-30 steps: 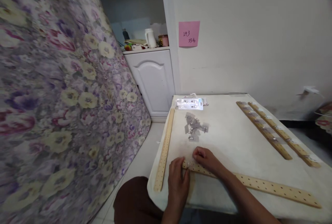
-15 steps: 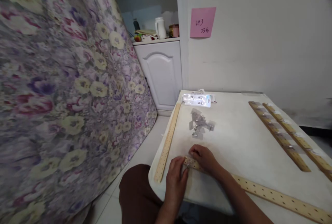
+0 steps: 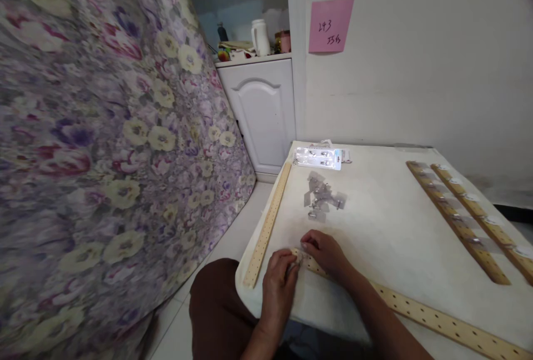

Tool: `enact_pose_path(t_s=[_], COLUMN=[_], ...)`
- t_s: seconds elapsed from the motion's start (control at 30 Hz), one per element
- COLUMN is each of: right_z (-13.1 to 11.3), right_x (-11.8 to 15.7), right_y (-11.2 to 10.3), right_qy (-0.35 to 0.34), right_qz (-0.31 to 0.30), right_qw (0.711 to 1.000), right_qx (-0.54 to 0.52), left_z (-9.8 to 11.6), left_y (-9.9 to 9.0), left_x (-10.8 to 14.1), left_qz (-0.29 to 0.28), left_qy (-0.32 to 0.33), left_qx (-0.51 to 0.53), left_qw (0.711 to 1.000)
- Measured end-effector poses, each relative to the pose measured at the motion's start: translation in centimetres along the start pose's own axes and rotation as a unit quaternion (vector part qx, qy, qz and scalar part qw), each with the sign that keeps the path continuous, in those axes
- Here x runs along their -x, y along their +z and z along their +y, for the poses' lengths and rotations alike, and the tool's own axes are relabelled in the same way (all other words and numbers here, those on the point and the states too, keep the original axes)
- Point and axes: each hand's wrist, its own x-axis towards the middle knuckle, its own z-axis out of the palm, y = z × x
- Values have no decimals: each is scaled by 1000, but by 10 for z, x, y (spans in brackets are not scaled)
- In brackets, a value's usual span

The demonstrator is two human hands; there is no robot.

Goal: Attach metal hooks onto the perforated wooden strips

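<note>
At 7 o'clock on the white desk (image 3: 375,199), the left hand (image 3: 278,288) pinches a small clear bit (image 3: 298,259) on the long holey wood strip (image 3: 437,318). The right hand (image 3: 328,253) curls beside it, but I can't tell its grip. A shiny pile (image 3: 321,198) sits at 10 o'clock.

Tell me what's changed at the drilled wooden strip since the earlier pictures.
The right hand has moved left, its fingertips now closer to those of the left hand at the end of the drilled strip. Whether anything was gripped or released is too small to tell. The clear-backed pieces and blister pack stayed put.
</note>
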Motion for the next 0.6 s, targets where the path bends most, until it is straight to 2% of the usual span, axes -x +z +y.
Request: enact_pose_path(t_s=[0.6], right_z=[2], right_x=[3], right_y=[0], right_qy=[3], right_qz=[4], right_qw=[1000], right_qx=[-30], left_z=[2], left_y=[2], left_x=[-4], left_qz=[-1], left_qy=[-12], left_qx=[5], left_qw=[1000])
